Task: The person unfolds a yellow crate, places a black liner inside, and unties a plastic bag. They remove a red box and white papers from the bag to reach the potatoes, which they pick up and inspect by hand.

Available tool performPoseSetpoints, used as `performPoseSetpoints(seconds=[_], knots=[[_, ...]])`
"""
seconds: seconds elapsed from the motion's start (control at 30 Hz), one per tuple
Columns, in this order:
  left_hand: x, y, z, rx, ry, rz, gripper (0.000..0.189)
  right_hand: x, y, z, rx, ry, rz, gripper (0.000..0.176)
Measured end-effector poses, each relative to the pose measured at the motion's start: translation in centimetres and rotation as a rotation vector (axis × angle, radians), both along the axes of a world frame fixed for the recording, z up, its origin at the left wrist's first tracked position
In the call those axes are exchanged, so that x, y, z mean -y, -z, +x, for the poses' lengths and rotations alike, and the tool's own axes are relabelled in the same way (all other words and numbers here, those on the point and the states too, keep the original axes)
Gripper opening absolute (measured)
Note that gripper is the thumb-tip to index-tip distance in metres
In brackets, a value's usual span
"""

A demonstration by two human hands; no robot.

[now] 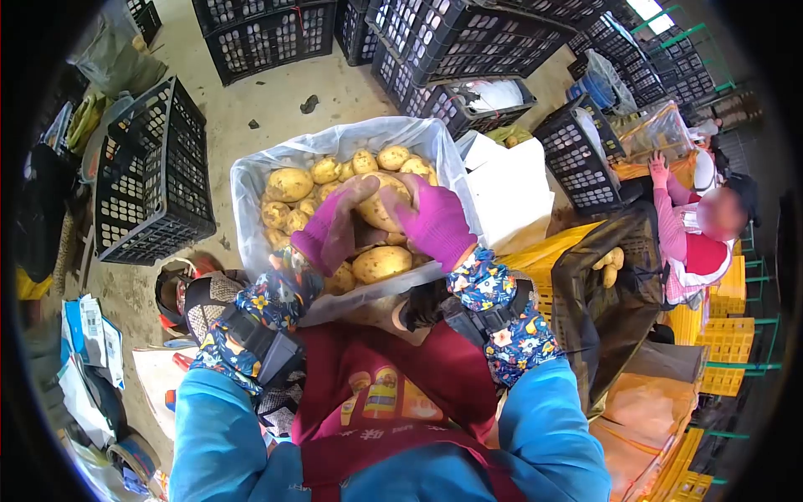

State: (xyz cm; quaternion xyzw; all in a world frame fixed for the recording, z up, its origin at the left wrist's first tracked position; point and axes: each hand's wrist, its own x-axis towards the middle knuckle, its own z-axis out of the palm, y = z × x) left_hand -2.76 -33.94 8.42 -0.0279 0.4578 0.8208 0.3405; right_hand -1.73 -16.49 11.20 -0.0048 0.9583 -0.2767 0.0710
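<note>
Here's the left hand [333, 222], purple-gloved, curled around a big potato [381, 206], the right hand [432, 219] matching it from the other side: a two-handed grip, closed snugly, right over the plastic-lined container [248, 205], more potatoes [382, 264] piled inside, a black crate [167, 171] standing off to the left.

Single cam, head-worn; scene viewed fwd + down, wide-angle, edges rounded off dark. Ref = lined crate [251, 201]: looked into from above at close range; wearer's apron [468, 376] caught on near side, floor [351, 92] + stacked crates [456, 42] on far side.
</note>
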Motion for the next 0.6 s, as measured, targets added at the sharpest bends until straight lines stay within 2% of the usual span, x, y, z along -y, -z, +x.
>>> performPoseSetpoints(seconds=[0.03, 0.13, 0.17, 0.27, 0.37, 0.53, 0.6], knots=[[-0.1, -0.1, 0.0, -0.002, -0.009, 0.002, 0.045, -1.1, 2.0, -0.3, -0.140, 0.024, -0.082, 0.046], [-0.6, -0.2, -0.2, -0.013, -0.010, 0.054, 0.048, -2.6, 2.8, -2.0, -0.200, 0.066, -0.463, 0.041], [-0.5, 0.4, -0.6, -0.027, -0.007, 0.104, 0.048, -2.6, 4.0, -2.3, -0.116, 0.146, -0.679, 0.039], [-0.7, 1.1, -1.0, 0.008, -0.045, 0.179, 0.048, -1.5, 4.9, -2.7, -0.152, 0.243, -0.818, 0.040], [-0.8, 1.1, -1.1, 0.072, -0.082, 0.143, 0.048, -0.9, 1.1, -1.1, -0.138, 0.110, -0.485, 0.038], [-1.1, 1.1, -0.9, 0.154, -0.145, 0.094, 0.045, -1.0, 2.8, -1.6, -0.206, 0.085, -0.429, 0.036], [-1.0, 1.0, -0.6, 0.084, -0.151, 0.063, 0.047, -0.9, 2.8, -1.7, -0.163, 0.107, -0.496, 0.035]])
